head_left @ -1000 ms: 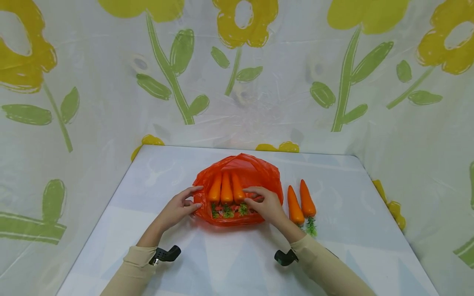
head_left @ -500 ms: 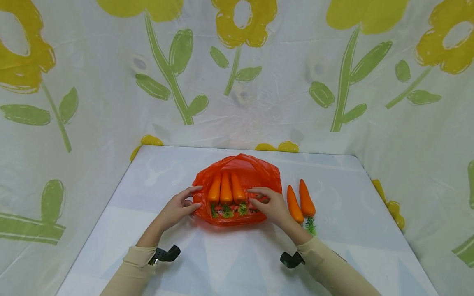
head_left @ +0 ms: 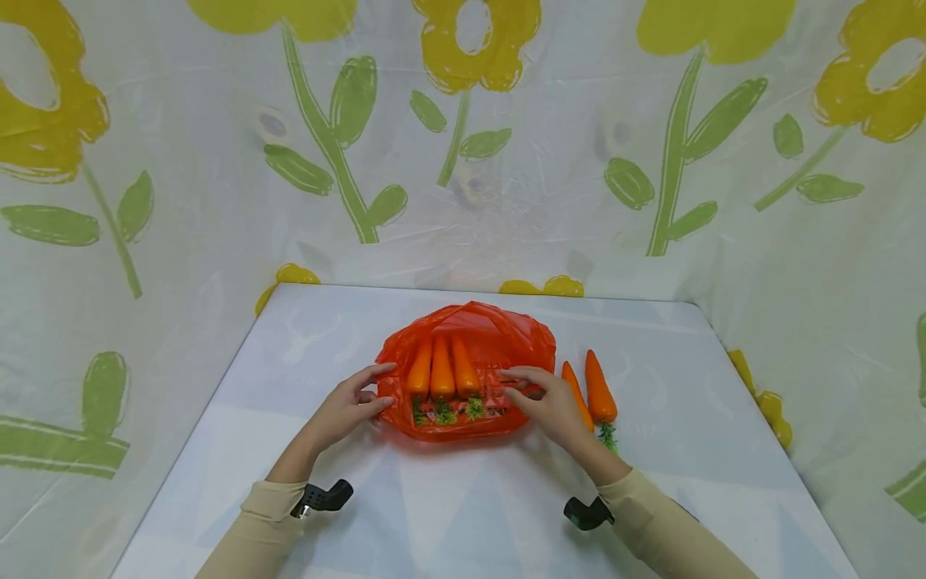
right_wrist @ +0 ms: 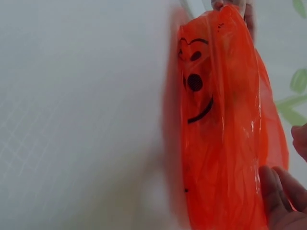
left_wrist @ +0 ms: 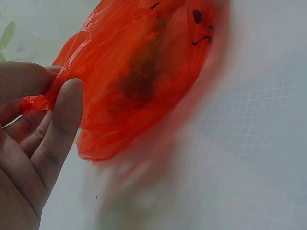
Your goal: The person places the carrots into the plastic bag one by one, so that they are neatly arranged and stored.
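Note:
A red plastic bag lies on the table with its mouth facing up, and three orange carrots with green tops rest side by side inside it. My left hand pinches the bag's left edge between thumb and fingers; the left wrist view shows the gathered film in that hand. At the bag's right side is my right hand, its thumb and index finger apart with no carrot between them. The right wrist view shows this hand beside the bag, partly cut off by the frame.
Two more carrots lie on the table right of the bag: one in full view, the other partly behind my right hand. The pale table ends at a flower-patterned sheet behind and at both sides.
My right hand has drawn away to the right from the carrots in the bag, and the bag's right side has spread slightly outward. The left hand stays put.

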A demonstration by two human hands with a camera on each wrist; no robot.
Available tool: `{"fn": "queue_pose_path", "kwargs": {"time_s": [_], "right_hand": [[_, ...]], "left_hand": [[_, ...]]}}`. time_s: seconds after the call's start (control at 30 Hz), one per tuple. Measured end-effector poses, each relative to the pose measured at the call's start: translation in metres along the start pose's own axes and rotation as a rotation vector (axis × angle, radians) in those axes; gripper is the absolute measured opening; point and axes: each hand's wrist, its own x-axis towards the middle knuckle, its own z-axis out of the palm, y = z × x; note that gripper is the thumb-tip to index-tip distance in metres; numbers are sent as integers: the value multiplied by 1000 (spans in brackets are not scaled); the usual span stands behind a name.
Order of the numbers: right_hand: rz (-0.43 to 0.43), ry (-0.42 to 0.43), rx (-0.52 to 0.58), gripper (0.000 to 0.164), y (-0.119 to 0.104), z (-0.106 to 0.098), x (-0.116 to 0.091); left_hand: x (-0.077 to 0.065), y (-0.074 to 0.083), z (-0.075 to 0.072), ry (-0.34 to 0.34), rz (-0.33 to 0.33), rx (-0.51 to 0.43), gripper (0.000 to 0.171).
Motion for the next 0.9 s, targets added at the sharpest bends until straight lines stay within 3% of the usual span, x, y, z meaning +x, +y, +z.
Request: {"fn": "queue_pose_path", "kwargs": {"time_s": [0.43, 0.9], "right_hand": [[-45, 45, -14, 32, 8, -16, -9], [-61, 108, 0, 29, 15, -28, -15]], "left_hand": [[1, 0, 1, 3, -10, 10, 57], [2, 0, 1, -18, 25, 10, 57]]}}
